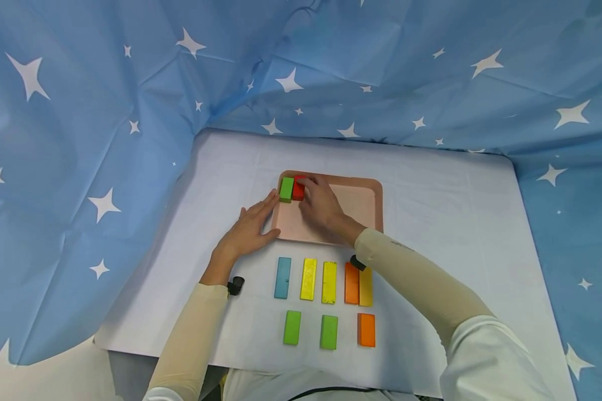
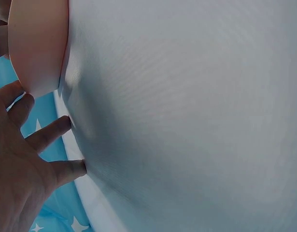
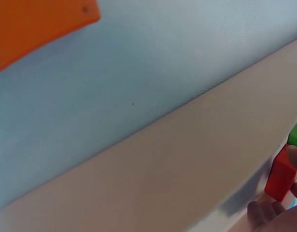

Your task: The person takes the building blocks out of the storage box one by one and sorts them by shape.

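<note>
A shallow pinkish tray [image 1: 331, 234] lies on the table. In its far left corner a green block [image 1: 286, 190] and a red block [image 1: 299, 187] stand side by side. My right hand [image 1: 323, 203] reaches into the tray and pinches the red block by its ends. The right wrist view shows the red block [image 3: 282, 174] between fingers, with the green block [image 3: 296, 134] beyond. My left hand [image 1: 248, 231] spreads its fingers along the tray's left side, fingertips at the rim. In the left wrist view the left hand [image 2: 22, 154] touches the tray's outer wall [image 2: 39, 43].
Nearer my body lie a blue block [image 1: 282, 278], yellow blocks [image 1: 308, 279], an orange block [image 1: 352, 283] against a darker yellow block [image 1: 365, 287], two green blocks [image 1: 292, 327] and another orange block [image 1: 367, 329]. A blue star-patterned curtain [image 1: 331, 72] hangs around the white table [image 1: 446, 223].
</note>
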`<state>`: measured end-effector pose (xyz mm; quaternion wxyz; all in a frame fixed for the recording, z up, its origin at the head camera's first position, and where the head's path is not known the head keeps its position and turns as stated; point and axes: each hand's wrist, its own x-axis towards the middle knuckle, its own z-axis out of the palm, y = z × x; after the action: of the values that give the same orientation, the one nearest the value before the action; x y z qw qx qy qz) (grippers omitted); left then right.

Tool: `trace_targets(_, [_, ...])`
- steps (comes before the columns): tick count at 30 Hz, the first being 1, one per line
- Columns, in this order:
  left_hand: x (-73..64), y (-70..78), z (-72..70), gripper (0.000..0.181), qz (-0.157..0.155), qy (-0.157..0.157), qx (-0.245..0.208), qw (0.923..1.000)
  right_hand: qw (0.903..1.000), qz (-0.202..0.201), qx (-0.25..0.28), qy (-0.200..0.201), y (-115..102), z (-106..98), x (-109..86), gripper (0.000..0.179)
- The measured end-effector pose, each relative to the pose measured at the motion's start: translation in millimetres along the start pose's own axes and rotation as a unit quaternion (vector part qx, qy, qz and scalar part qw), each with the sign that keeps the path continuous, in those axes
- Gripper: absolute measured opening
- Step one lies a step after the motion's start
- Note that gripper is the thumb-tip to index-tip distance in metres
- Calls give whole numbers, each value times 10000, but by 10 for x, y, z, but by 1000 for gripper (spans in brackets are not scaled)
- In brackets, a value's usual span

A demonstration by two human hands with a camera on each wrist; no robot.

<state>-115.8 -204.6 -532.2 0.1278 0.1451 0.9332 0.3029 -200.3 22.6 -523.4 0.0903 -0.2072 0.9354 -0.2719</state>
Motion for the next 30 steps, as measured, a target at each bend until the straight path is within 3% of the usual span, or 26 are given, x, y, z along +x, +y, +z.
trace_targets(12, [-1, -3, 9, 85, -37, 17, -3, 10000, 9997, -50, 228, -10, -52, -14, 5, 49])
trace_targets(18, [2, 12, 4, 85, -37, 2, -4, 10000, 9980, 131, 617, -57, -63, -6, -9, 47])
trace_targets(30, [-2, 33, -9, 87, -52, -17, -10, 10000, 9932, 184, 1151, -72, -49, -117, -198, 49])
